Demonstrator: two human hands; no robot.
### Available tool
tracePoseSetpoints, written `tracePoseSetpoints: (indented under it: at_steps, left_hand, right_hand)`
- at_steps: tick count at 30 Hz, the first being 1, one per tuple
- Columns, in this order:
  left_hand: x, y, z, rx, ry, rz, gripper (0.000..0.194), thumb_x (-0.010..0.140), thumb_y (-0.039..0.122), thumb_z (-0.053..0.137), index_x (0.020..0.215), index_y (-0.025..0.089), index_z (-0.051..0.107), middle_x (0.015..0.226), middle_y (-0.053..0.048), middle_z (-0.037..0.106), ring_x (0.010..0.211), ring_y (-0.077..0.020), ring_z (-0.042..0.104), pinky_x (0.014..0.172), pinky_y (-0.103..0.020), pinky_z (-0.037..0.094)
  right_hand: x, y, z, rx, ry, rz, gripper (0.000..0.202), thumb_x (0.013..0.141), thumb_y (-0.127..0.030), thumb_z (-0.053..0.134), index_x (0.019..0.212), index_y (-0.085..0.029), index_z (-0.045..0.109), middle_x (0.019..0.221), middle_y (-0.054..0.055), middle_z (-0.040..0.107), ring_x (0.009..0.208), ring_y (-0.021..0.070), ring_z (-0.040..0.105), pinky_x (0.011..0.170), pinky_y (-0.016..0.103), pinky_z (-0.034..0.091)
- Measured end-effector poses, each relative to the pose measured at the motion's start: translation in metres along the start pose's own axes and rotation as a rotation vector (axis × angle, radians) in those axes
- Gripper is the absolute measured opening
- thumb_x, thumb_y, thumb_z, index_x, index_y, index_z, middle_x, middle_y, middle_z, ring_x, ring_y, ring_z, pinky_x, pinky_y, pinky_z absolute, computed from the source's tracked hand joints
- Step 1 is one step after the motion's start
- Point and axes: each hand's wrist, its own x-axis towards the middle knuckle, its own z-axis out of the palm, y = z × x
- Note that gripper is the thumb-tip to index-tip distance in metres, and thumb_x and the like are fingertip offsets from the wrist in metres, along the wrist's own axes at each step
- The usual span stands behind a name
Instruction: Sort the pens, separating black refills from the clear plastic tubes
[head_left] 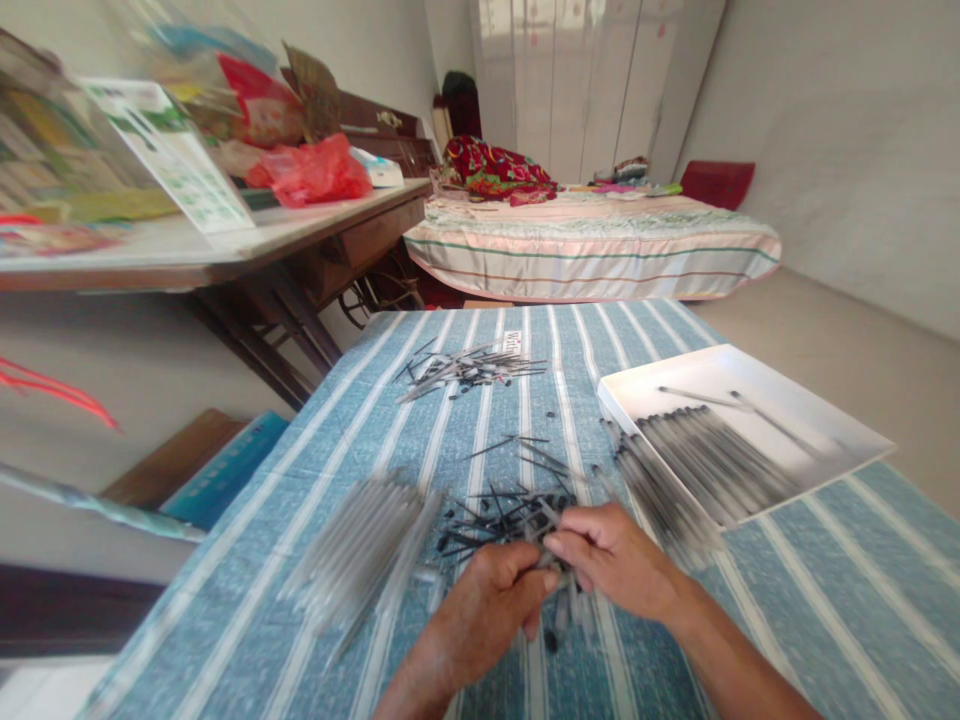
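Hands pinch thin rod between them.

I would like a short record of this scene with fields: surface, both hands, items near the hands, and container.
surface: table with blue striped cloth
left hand: fingers closed on a thin dark part, pressed against the right hand
right hand: pinches the same small part
near hands: loose dark thin pieces; blurred bundle of grey rods to the left
far pile: more dark pieces
container: white tray at the right, holding dark-tipped rods
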Motion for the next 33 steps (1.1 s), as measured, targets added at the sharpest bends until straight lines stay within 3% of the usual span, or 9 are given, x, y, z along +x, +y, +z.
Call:
tracePoseSetpoints:
  at_steps: [3, 5, 7, 9, 14, 18, 24, 33]
  left_hand:
    - [0.000, 0.000, 0.000, 0.012, 0.001, -0.005, 0.033, 0.082, 0.034, 0.041, 0.055, 0.016, 0.049, 0.048, 0.004, 0.044, 0.047, -0.0088, 0.039, 0.047, -0.019, 0.028]
    - [0.001, 0.000, 0.000, 0.013, 0.014, -0.011, 0.035, 0.082, 0.036, 0.041, 0.054, 0.016, 0.048, 0.048, 0.004, 0.044, 0.047, -0.0086, 0.038, 0.047, -0.019, 0.028]
    - [0.001, 0.000, 0.000, 0.011, 0.012, -0.002, 0.035, 0.082, 0.036, 0.040, 0.054, 0.016, 0.046, 0.049, 0.004, 0.044, 0.048, -0.0086, 0.038, 0.047, -0.019, 0.029]
    - [0.001, 0.000, 0.000, 0.011, 0.002, 0.009, 0.033, 0.082, 0.034, 0.041, 0.055, 0.016, 0.048, 0.049, 0.004, 0.045, 0.048, -0.0086, 0.039, 0.047, -0.019, 0.029]
    - [0.001, 0.001, 0.000, 0.003, 0.004, -0.010, 0.034, 0.081, 0.036, 0.041, 0.055, 0.015, 0.049, 0.048, 0.004, 0.046, 0.047, -0.0085, 0.038, 0.046, -0.019, 0.028]
    - [0.000, 0.002, 0.000, -0.014, -0.032, 0.001, 0.031, 0.081, 0.035, 0.041, 0.064, 0.014, 0.056, 0.050, 0.003, 0.048, 0.048, -0.0091, 0.041, 0.047, -0.019, 0.029]
    - [0.000, 0.002, 0.000, 0.008, -0.027, -0.020, 0.032, 0.080, 0.037, 0.042, 0.060, 0.014, 0.054, 0.049, 0.003, 0.049, 0.046, -0.0088, 0.040, 0.045, -0.019, 0.029]
    - [0.001, 0.001, -0.005, 0.089, 0.044, -0.004, 0.031, 0.080, 0.031, 0.042, 0.053, 0.017, 0.045, 0.049, 0.004, 0.044, 0.048, -0.0090, 0.040, 0.049, -0.019, 0.029]
  right_hand:
    - [0.000, 0.001, 0.000, 0.116, -0.090, 0.034, 0.011, 0.080, -0.025, 0.049, 0.078, -0.016, 0.054, 0.051, -0.007, 0.047, 0.041, 0.0054, 0.041, 0.041, 0.016, 0.032]
    - [0.000, 0.001, 0.000, 0.148, -0.091, 0.051, 0.015, 0.077, -0.025, 0.054, 0.088, -0.016, 0.054, 0.053, -0.007, 0.047, 0.042, 0.0056, 0.042, 0.040, 0.015, 0.032]
    - [0.000, 0.001, 0.000, 0.080, -0.033, 0.029, 0.012, 0.077, -0.027, 0.055, 0.075, -0.015, 0.054, 0.049, -0.007, 0.044, 0.042, 0.0054, 0.040, 0.041, 0.015, 0.030]
    - [0.000, 0.001, 0.000, 0.029, -0.006, 0.014, 0.022, 0.080, -0.028, 0.050, 0.062, -0.015, 0.050, 0.045, -0.006, 0.043, 0.040, 0.0050, 0.039, 0.041, 0.015, 0.030]
    - [-0.001, 0.000, -0.001, 0.151, -0.109, 0.101, 0.016, 0.076, -0.028, 0.055, 0.086, -0.015, 0.054, 0.053, -0.007, 0.051, 0.038, 0.0051, 0.041, 0.036, 0.015, 0.030]
    - [-0.001, 0.002, 0.000, 0.064, -0.041, 0.062, 0.025, 0.080, -0.032, 0.051, 0.063, -0.015, 0.050, 0.043, -0.007, 0.044, 0.038, 0.0044, 0.038, 0.037, 0.014, 0.028]
    - [-0.001, 0.007, 0.000, 0.184, -0.133, 0.112, 0.014, 0.078, -0.029, 0.052, 0.074, -0.016, 0.049, 0.051, -0.006, 0.053, 0.036, 0.0054, 0.046, 0.035, 0.014, 0.031]
    - [-0.001, 0.007, -0.015, 0.185, 0.029, 0.038, 0.007, 0.078, -0.022, 0.049, 0.080, -0.015, 0.052, 0.056, -0.004, 0.056, 0.040, 0.0067, 0.049, 0.042, 0.017, 0.037]
